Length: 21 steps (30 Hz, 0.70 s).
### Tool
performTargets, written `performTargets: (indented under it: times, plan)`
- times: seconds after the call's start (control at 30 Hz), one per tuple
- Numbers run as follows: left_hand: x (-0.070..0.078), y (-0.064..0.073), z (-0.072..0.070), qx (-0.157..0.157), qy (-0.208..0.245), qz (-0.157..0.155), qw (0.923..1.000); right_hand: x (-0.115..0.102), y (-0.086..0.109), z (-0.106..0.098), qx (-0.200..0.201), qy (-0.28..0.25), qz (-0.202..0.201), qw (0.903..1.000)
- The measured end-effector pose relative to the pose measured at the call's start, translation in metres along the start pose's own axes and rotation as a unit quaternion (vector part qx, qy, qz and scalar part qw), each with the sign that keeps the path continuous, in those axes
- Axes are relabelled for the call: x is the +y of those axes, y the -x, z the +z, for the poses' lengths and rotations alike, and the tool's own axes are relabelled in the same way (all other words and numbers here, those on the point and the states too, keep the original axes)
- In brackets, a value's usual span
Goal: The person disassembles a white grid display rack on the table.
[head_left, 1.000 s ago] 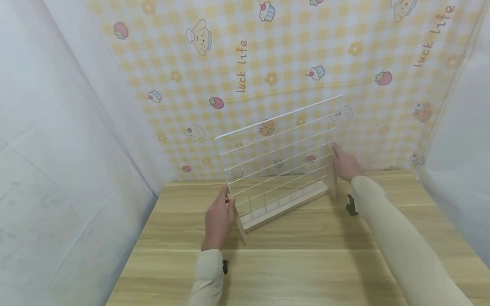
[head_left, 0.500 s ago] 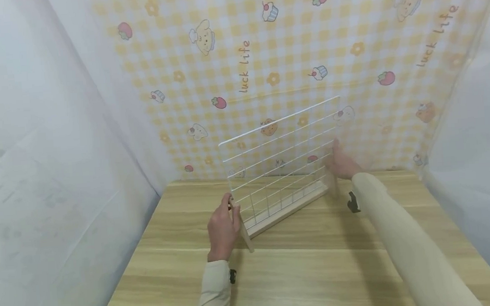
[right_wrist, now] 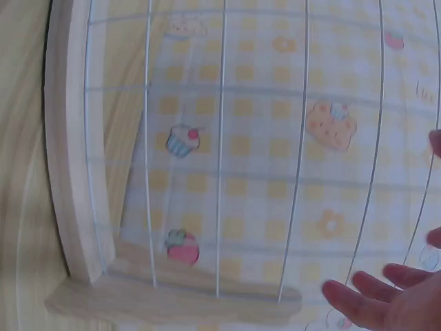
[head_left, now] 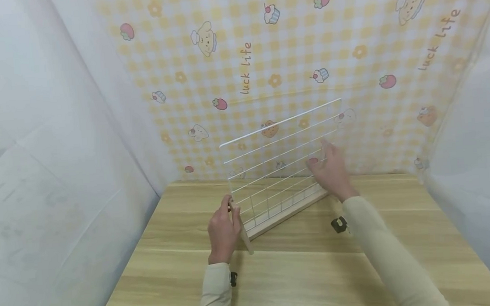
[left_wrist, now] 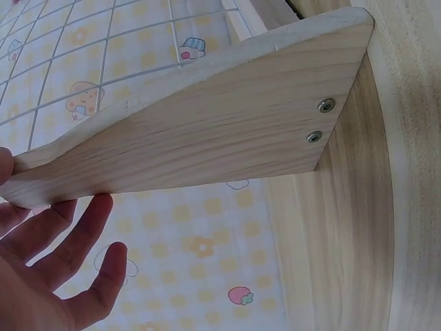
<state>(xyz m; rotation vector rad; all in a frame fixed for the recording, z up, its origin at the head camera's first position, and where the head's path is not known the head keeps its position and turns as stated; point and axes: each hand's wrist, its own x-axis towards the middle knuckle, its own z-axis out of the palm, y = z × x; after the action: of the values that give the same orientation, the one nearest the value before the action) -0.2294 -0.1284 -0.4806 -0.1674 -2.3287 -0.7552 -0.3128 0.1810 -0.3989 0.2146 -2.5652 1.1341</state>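
A white wire grid rack (head_left: 280, 122) stands upright on the table, angled with its left end closer to me. Along its foot runs a pale wooden base bar (head_left: 287, 212). My left hand (head_left: 223, 232) grips the upper part of the left wooden side panel (left_wrist: 207, 131), thumb on one edge and fingers at the other. Two metal bolts (left_wrist: 326, 105) show low on that panel. In front of the grid's right part, my right hand (head_left: 332, 171) has its fingers spread and holds nothing. The right wrist view shows its relaxed fingers (right_wrist: 355, 303) beside the right side panel (right_wrist: 179, 296).
The rack stands on a wood-grain table (head_left: 296, 282). Close behind is a yellow checked cloth (head_left: 289, 50) with printed cartoons. White sheets (head_left: 48, 152) enclose the left and right sides. A small dark device (head_left: 338, 224) sits at the right wrist.
My right hand has left the right side panel and moved leftward in front of the grid. The rack's left end has swung slightly toward me with my left hand on it.
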Motion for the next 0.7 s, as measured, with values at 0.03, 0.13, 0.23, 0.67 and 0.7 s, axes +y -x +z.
performTargets:
  times: [0.03, 0.13, 0.23, 0.67, 0.7]
  plan:
    - [0.000, 0.000, 0.001, 0.001, 0.001, -0.001, 1.0000, -0.002, 0.002, 0.005, 0.021, -0.016, -0.024, 0.9994]
    - [0.000, 0.000, 0.001, 0.004, 0.004, -0.003, 1.0000, -0.007, 0.007, 0.020, 0.085, -0.012, -0.085, 0.9927]
    - [0.000, 0.000, 0.002, 0.005, 0.008, -0.002, 1.0000, -0.010, 0.010, 0.030, 0.128, 0.014, -0.115, 0.9850]
    - [-0.001, 0.000, 0.002, 0.002, 0.010, -0.009, 0.9999, -0.017, 0.010, 0.061, 0.084, -0.030, -0.079, 0.9929]
    - [-0.002, 0.000, 0.002, 0.003, 0.010, -0.007, 0.9999, -0.017, 0.009, 0.064, 0.083, -0.044, -0.072, 0.9930]
